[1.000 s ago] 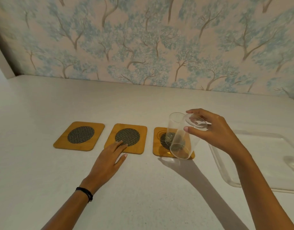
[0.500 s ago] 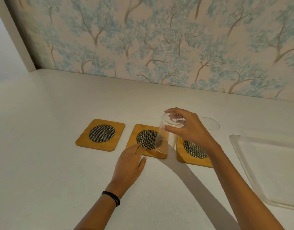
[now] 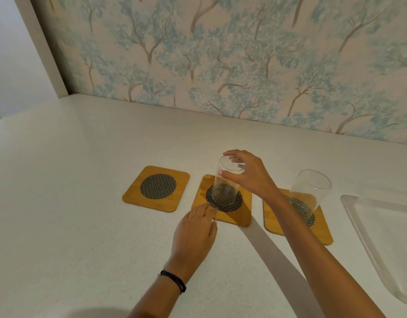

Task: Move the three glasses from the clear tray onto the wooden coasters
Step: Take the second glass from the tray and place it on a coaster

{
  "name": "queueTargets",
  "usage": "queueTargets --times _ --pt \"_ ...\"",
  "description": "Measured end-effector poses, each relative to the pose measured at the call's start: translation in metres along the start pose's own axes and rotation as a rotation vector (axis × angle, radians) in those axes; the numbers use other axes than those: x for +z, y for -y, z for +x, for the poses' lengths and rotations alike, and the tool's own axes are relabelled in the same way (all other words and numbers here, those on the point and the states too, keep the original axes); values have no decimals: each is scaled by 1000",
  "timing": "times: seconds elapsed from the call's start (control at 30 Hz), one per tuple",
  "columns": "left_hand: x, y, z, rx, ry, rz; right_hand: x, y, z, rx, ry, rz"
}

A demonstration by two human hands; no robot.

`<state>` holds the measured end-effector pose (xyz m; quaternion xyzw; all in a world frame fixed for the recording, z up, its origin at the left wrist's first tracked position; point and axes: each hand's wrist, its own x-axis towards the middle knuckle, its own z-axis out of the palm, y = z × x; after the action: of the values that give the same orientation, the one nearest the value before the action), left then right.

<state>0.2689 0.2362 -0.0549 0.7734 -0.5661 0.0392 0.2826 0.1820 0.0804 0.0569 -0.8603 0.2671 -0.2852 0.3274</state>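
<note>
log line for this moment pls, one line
right hand gripping glass over middle coaster | left hand flat, fingertips on that coaster | second glass on right coaster | left coaster bare

Three square wooden coasters with dark woven round centres lie in a row. The left coaster (image 3: pixel 156 188) is bare. On the middle coaster (image 3: pixel 222 201) a clear glass (image 3: pixel 227 182) stands over the woven disc, tilted slightly to the right. The right coaster (image 3: pixel 297 217) carries a second clear glass (image 3: pixel 309 191), upright. At the far right lies the clear tray (image 3: pixel 381 237), only partly in view.
</note>
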Motion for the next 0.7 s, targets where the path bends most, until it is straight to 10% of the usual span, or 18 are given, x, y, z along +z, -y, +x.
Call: queueTargets --times 0.7 --pt "-16 -38 1 105 -20 -30 -88 4 -79 -224 70 -180"
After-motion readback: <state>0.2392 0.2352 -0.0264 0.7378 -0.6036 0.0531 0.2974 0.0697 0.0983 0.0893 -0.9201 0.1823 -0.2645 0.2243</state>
